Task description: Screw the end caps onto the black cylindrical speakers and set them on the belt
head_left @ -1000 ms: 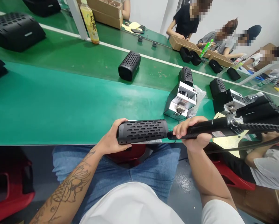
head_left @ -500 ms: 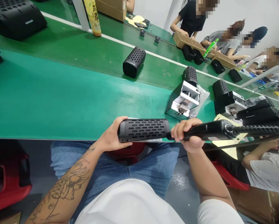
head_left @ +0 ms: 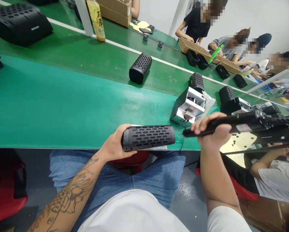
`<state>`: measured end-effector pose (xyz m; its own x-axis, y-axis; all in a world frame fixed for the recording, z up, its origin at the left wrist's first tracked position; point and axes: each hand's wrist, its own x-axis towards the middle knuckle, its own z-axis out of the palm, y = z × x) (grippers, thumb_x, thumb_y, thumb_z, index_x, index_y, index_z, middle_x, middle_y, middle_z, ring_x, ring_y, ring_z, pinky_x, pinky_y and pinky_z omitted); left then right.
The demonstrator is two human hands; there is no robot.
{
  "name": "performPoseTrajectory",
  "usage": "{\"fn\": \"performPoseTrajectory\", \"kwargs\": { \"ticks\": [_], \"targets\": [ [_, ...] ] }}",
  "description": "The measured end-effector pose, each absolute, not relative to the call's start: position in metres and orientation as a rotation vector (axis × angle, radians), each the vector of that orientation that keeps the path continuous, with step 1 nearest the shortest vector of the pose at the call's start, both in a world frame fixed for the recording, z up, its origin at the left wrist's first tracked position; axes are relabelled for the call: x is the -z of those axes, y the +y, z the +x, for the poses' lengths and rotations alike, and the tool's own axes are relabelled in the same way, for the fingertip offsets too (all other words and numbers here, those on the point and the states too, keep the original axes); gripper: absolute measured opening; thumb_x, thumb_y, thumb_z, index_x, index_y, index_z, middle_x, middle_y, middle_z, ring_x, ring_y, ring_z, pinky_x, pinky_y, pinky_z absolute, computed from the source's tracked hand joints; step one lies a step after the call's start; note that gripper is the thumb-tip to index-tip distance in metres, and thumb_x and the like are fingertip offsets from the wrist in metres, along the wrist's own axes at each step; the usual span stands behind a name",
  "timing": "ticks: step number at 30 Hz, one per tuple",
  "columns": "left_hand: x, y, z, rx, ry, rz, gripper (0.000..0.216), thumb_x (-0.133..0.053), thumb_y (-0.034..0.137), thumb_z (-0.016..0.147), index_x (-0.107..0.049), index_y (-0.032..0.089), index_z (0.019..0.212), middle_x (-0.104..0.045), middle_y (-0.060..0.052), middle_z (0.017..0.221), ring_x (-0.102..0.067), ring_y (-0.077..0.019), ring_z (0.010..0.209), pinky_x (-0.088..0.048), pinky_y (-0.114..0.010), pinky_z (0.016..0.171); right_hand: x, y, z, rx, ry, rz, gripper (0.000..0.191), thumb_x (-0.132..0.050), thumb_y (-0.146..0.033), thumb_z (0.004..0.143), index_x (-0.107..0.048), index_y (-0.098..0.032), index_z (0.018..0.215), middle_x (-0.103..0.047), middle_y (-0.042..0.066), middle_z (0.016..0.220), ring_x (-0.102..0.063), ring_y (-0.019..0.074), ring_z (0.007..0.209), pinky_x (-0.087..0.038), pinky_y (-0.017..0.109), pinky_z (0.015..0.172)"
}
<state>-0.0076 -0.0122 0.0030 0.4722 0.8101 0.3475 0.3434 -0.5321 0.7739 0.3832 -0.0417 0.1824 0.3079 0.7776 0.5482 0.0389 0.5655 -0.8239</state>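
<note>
My left hand (head_left: 114,145) grips the left end of a black speaker housing (head_left: 149,138) with rows of slots, lying along the front edge of the green bench. Held in my right hand (head_left: 213,129) is a black electric screwdriver (head_left: 238,121) with a coiled cord, slightly blurred. Its tip points left and stands apart from the housing's right end. Behind my right hand sits a silver screw feeder (head_left: 189,106). Part of a pale sheet shows under the housing.
Another slotted housing (head_left: 141,68) stands further back on the bench, beyond the white divider strip (head_left: 125,47) is a yellow bottle's side of the table. A larger black housing (head_left: 19,24) lies far left. At right, yellow paper (head_left: 237,145) holds small black pieces. Several people work opposite.
My right hand has moved right and slightly up with the screwdriver, drawing its tip away from the housing's right end. My left hand keeps its grip on the housing.
</note>
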Motion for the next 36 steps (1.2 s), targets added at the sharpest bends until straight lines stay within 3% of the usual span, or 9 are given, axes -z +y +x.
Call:
{"fn": "performPoseTrajectory", "kwargs": {
  "ticks": [4,7,11,15,23,36],
  "targets": [
    [0.0,-0.012,-0.008,-0.972,0.951,2.085,0.121,-0.112,0.046,0.082,-0.046,0.033,0.183,-0.071,-0.018,0.177,-0.082,-0.0456,0.158,-0.071,-0.062,0.135,-0.173,0.025,0.423,-0.132,-1.052,-0.966,0.057,-0.096,-0.083,0.098,-0.072,-0.032,0.093,-0.06,-0.009,0.062,-0.059,0.0176,0.046,-0.053,0.035,0.049],
    [0.001,-0.013,-0.009,-0.949,0.975,2.06,0.124,-0.113,0.047,0.081,-0.047,0.032,0.184,-0.071,-0.018,0.177,-0.082,-0.0454,0.157,-0.071,-0.061,0.135,-0.157,0.056,0.441,-0.085,-1.044,-1.041,0.064,-0.091,-0.09,0.098,-0.065,-0.032,0.087,-0.059,-0.01,0.058,-0.059,0.0182,0.042,-0.055,0.037,0.046],
    [0.0,-0.012,-0.008,-0.958,0.971,2.074,0.122,-0.112,0.048,0.083,-0.046,0.031,0.185,-0.071,-0.018,0.178,-0.083,-0.0452,0.156,-0.071,-0.06,0.135,-0.152,0.055,0.441,-0.143,-1.051,-1.077,0.073,-0.09,-0.099,0.092,-0.06,-0.033,0.08,-0.057,-0.011,0.055,-0.058,0.0184,0.039,-0.058,0.038,0.044],
    [0.0,-0.012,-0.006,-0.99,0.942,2.086,0.125,-0.114,0.045,0.082,-0.046,0.03,0.185,-0.071,-0.019,0.177,-0.083,-0.0461,0.156,-0.072,-0.061,0.134,-0.172,0.02,0.419,-0.253,-1.016,-0.971,0.068,-0.099,-0.092,0.091,-0.07,-0.03,0.088,-0.058,-0.011,0.058,-0.058,0.0161,0.041,-0.057,0.033,0.044],
    [-0.003,-0.012,-0.006,-0.992,0.908,2.115,0.128,-0.114,0.043,0.082,-0.043,0.031,0.188,-0.069,-0.019,0.181,-0.082,-0.0464,0.159,-0.071,-0.061,0.137,-0.197,-0.071,0.317,-0.749,-1.338,-0.525,0.046,-0.087,-0.079,0.112,-0.088,-0.034,0.12,-0.071,-0.005,0.067,-0.062,0.0179,0.045,-0.064,0.036,0.052],
    [-0.008,-0.011,-0.001,-0.98,0.878,2.091,0.126,-0.112,0.051,0.086,-0.044,0.031,0.19,-0.067,-0.021,0.185,-0.077,-0.0482,0.166,-0.068,-0.065,0.14,-0.183,-0.062,0.272,-0.881,-1.297,-0.635,0.049,-0.102,-0.07,0.102,-0.077,-0.028,0.1,-0.073,-0.008,0.063,-0.064,0.0157,0.042,-0.067,0.033,0.052]
  ]
}}
